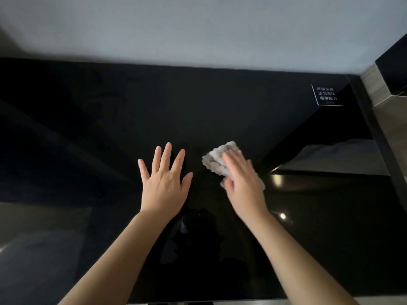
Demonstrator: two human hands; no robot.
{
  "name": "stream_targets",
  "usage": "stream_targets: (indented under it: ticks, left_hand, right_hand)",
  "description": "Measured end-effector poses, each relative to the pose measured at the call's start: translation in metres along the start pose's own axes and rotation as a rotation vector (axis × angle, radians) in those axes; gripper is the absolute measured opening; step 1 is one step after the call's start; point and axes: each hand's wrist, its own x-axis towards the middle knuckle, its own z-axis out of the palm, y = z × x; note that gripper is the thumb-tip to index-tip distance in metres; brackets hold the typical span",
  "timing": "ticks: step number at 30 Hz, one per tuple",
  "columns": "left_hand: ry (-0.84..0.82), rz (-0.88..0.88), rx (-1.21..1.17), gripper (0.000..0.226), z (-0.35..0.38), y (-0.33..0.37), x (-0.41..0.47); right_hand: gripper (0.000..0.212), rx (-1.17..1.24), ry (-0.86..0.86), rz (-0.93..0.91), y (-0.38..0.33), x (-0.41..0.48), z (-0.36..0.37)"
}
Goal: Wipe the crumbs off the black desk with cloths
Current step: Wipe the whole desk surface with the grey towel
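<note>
Black and glossy, the desk (pixel 88 150) mirrors the room like glass. Near its middle, a little toward the right edge, lies the pale, fluffy cloth (pixel 217 156). The right hand (pixel 242 183) lies flat on top of it, fingers straight and close together, pressing rather than clutching. This palm-down hold spreads the fabric over the surface, which I judge suits sweeping crumbs along. Its thumb sits at the cloth's near side; the hand is blurred, so I cannot tell whether the thumb hooks under the fabric.

The left hand (pixel 164 183) rests just beside the cloth on its left, apart from it. It is palm down on the bare desk, with fingers spread and nothing in them — probably a brace for the reach toward the far edge.

No crumbs can be made out anywhere. The dark sheen, the reflections and a few bright glints toward the near right corner would hide small specks. A good part of the cloth is covered by the hand, and only this one cloth is in sight.

The desk's left side runs out of the frame. A sticker (pixel 327 95) with white characters sits at the far right corner — too small to read with confidence. A grey wall (pixel 198 29) rises behind the far edge, and a wooden panel (pixel 372 84) stands past the right edge.
</note>
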Motion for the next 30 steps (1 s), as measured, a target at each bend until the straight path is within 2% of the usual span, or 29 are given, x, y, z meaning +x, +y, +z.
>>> stream_targets:
  ticks: [3, 5, 7, 10, 12, 13, 17, 19, 23, 27, 29, 30]
  left_hand:
    - [0.002, 0.015, 0.029, 0.060, -0.002, -0.037, -0.023]
    - [-0.017, 0.000, 0.070, 0.061, 0.000, -0.062, -0.039]
    - [-0.028, -0.018, 0.086, 0.064, 0.003, -0.082, -0.053]
    - [-0.019, -0.012, 0.081, 0.064, 0.002, -0.096, -0.073]
    - [-0.022, 0.009, 0.088, 0.062, 0.001, -0.104, -0.085]
    - [-0.030, 0.023, 0.094, 0.062, 0.001, -0.108, -0.090]
    - [-0.037, 0.075, 0.079, 0.059, 0.006, -0.119, -0.102]
    - [-0.025, 0.077, 0.064, 0.058, 0.008, -0.120, -0.101]
    - [-0.002, 0.089, 0.055, 0.057, 0.010, -0.121, -0.102]
    - [0.006, 0.092, 0.057, 0.056, 0.011, -0.122, -0.102]
    - [0.009, 0.091, 0.052, 0.057, 0.012, -0.122, -0.102]
    - [0.012, 0.092, 0.054, 0.057, 0.012, -0.122, -0.102]
  right_hand:
    - [0.063, -0.026, 0.141, 0.250, 0.011, 0.003, -0.006]
    - [0.062, -0.032, 0.208, 0.310, -0.012, 0.002, 0.004]
    - [0.060, -0.022, 0.161, 0.215, -0.054, -0.013, 0.025]
    - [0.061, 0.055, -0.028, 0.030, -0.105, -0.054, 0.050]
    - [0.060, 0.068, -0.082, -0.070, -0.106, -0.068, 0.048]
    - [0.060, 0.057, -0.074, -0.057, -0.099, -0.068, 0.043]
    - [0.061, -0.032, 0.137, 0.334, -0.071, -0.030, 0.032]
    - [0.059, -0.066, 0.190, 0.391, -0.075, 0.003, 0.040]
    - [0.060, -0.029, 0.095, 0.202, -0.110, 0.034, 0.062]
    - [0.059, 0.094, -0.089, -0.056, -0.131, -0.007, 0.071]
    - [0.058, 0.107, -0.119, -0.096, -0.116, -0.038, 0.064]
    - [0.059, 0.105, -0.075, -0.073, -0.103, -0.050, 0.057]
